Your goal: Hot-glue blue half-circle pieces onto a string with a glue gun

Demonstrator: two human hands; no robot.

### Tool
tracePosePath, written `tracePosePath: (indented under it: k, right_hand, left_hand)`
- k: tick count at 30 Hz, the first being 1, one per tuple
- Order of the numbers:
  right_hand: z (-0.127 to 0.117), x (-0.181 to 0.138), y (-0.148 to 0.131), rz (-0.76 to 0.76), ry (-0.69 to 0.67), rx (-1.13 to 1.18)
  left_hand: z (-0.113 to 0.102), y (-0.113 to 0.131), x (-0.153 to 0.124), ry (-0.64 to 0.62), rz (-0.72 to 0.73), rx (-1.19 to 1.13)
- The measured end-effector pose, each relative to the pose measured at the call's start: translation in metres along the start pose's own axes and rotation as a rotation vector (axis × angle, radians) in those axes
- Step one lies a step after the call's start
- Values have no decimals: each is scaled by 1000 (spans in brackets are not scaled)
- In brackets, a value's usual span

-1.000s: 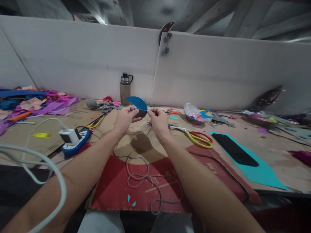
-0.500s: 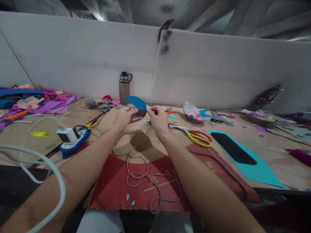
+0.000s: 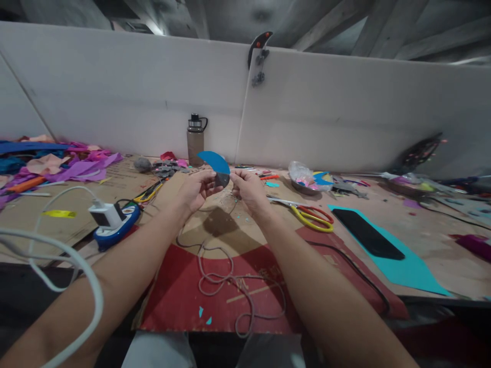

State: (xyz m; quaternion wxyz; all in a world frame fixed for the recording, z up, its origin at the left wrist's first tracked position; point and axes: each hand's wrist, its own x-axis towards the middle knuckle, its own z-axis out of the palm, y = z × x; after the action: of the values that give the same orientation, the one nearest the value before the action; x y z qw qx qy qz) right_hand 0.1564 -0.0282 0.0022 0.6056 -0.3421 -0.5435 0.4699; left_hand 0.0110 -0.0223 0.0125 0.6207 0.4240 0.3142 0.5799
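Above the middle of the worktable I hold up a blue crescent-shaped cutout with a dark grey lower part, perhaps felt or foam sheet. My left hand pinches its lower left side between thumb and fingers. At its right edge my right hand closes thumb and forefinger on it. Beneath the hands lies a brown and red cardboard sheet, with a thin tangled cord and small turquoise scraps on it. Scissors with red and yellow handles rest right of my right hand.
A black phone lies on a turquoise sheet at right. White chargers sit in a blue power strip at left, with a looping white cable. A bottle stands at the back by the white partition. Fabric scraps pile up far left.
The cutout has tilted and turned slightly in my fingers, and both hands have shifted a little. The view has moved slightly. Everything on the table lies as before.
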Motion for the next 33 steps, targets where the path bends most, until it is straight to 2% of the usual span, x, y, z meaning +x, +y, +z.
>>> tracePosePath:
  k: [3, 5, 12, 16, 20, 23, 26, 29, 33]
  right_hand:
    - [3, -5, -5, 68, -77, 124]
    - [4, -6, -6, 102, -70, 171]
    - [0, -3, -4, 127, 30, 217]
    - [3, -5, -4, 107, 12, 199]
    - [9, -7, -2, 56, 12, 118]
    - [10, -8, 1, 32, 76, 65]
    - [10, -9, 3, 33, 155, 45]
    - [10, -10, 5, 51, 183, 38]
    - [9, -9, 7, 61, 220, 48]
  left_hand:
    - [-3, 1, 3, -9, -95, -47]
    - [-3, 1, 2, -22, -111, -49]
    - [6, 1, -7, -152, 42, 29]
    - [6, 1, -6, -112, 45, 54]
    - [5, 0, -4, -46, -16, 64]
    - [6, -5, -3, -32, -62, 62]
    - [8, -11, -3, -8, -48, 133]
    - [9, -14, -5, 90, 56, 269]
    - [10, -15, -10, 174, 380, 657]
